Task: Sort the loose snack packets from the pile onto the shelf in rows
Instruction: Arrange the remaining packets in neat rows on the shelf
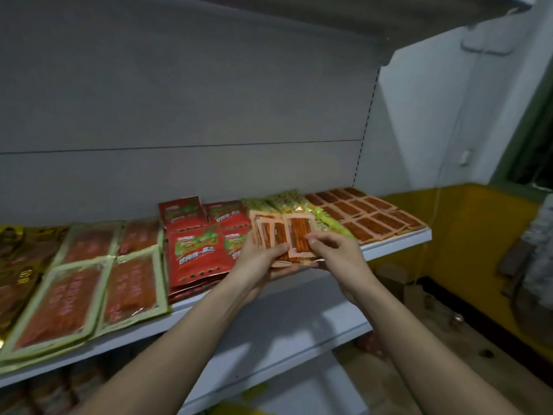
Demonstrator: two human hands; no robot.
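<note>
Head view looks down along a white metal shelf (398, 245) backed by a plain grey panel (185, 94), with another shelf's underside overhead. Both hands meet just in front of the shelf edge, near its right half. The left hand (259, 260) cradles a fanned stack of small orange snack packets (273, 235) from below, thumb curled over their lower edge, while the right hand (335, 250) pinches the frontmost packet (299, 235) between thumb and fingertips. Behind them a loose pile of green-yellow packets (287, 202) lies on the shelf. To its right, matching orange packets (359, 214) are laid flat in neat rows out to the shelf's end. To the left sit overlapping red packets (194, 250), then larger green-bordered red packets (89, 283), then gold ones (15, 250) at the frame's edge. A lower shelf (284, 319) juts out beneath the forearms. On the right the room shows a white wall (434, 115) above a yellow band (466, 235) and a dusty, dim floor (434, 354).
</note>
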